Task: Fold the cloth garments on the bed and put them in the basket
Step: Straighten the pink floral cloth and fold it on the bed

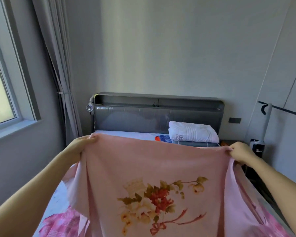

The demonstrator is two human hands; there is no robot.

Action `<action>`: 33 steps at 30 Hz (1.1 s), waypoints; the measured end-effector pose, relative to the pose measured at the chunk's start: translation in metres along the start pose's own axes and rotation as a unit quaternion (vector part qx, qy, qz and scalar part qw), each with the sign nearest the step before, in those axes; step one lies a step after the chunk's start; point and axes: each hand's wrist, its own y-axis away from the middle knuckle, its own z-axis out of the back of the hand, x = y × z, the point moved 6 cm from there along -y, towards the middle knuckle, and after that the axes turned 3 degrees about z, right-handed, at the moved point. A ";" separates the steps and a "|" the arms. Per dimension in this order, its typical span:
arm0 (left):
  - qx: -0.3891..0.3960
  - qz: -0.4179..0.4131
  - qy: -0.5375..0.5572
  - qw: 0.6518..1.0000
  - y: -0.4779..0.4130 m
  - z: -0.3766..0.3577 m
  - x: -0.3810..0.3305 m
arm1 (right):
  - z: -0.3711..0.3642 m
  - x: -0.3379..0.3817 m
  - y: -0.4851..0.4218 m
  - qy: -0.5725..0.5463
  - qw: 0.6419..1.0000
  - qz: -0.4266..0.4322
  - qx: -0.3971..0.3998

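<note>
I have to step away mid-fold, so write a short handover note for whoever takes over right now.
Left hand and right hand each pinch a top corner of the pink floral cloth, held spread and hanging over the bed.
A pink checked garment lies on the bed below.
Done: the cloth is lifted and spread.
Left: fold it and basket it; the basket is not in view.

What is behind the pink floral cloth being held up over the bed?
Above the pink floral cloth a folded white quilt on grey bedding, something blue-and-orange and the headboard show. Most of the mattress is hidden.
</note>
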 end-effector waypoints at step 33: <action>-0.029 -0.242 -0.292 0.925 0.051 0.031 -0.198 | 0.148 0.045 0.022 -0.119 0.928 0.132 -0.326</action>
